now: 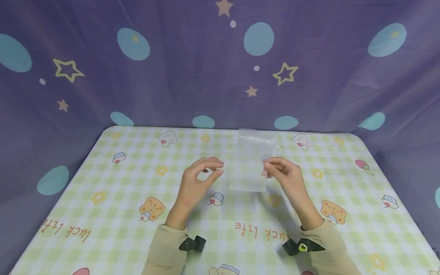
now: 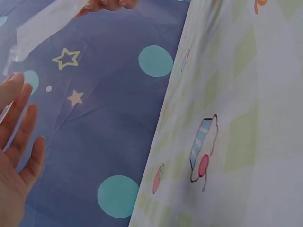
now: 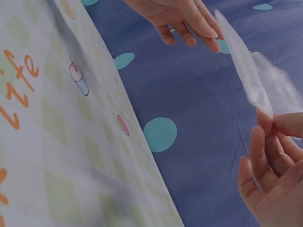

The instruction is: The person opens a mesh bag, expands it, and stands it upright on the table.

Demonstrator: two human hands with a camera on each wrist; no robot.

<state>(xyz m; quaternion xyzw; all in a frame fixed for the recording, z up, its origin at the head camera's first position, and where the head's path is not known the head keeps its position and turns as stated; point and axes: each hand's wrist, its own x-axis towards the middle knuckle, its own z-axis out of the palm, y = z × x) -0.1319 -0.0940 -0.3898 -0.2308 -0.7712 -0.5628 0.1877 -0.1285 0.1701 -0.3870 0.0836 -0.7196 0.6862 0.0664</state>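
Observation:
A clear plastic bag [image 1: 248, 168] is held up over the table in the head view, its near edge facing me. My right hand [image 1: 288, 178] pinches its right side between thumb and forefinger; the right wrist view shows the thin film [image 3: 244, 66] rising from those fingertips. Left of the bag is my left hand [image 1: 197, 183], thumb and fingers apart with a gap between their tips. Its fingers [image 2: 21, 127] spread loosely in the left wrist view, holding nothing, while the bag [image 2: 45, 30] hangs beyond them.
Below the hands lies a table [image 1: 130, 183] with a green-and-white checked cover printed with cartoon pictures. A purple curtain [image 1: 192, 76] with stars and teal spots rises behind its far edge. Dark wrist cameras [image 1: 193, 243] sit on both beige sleeves.

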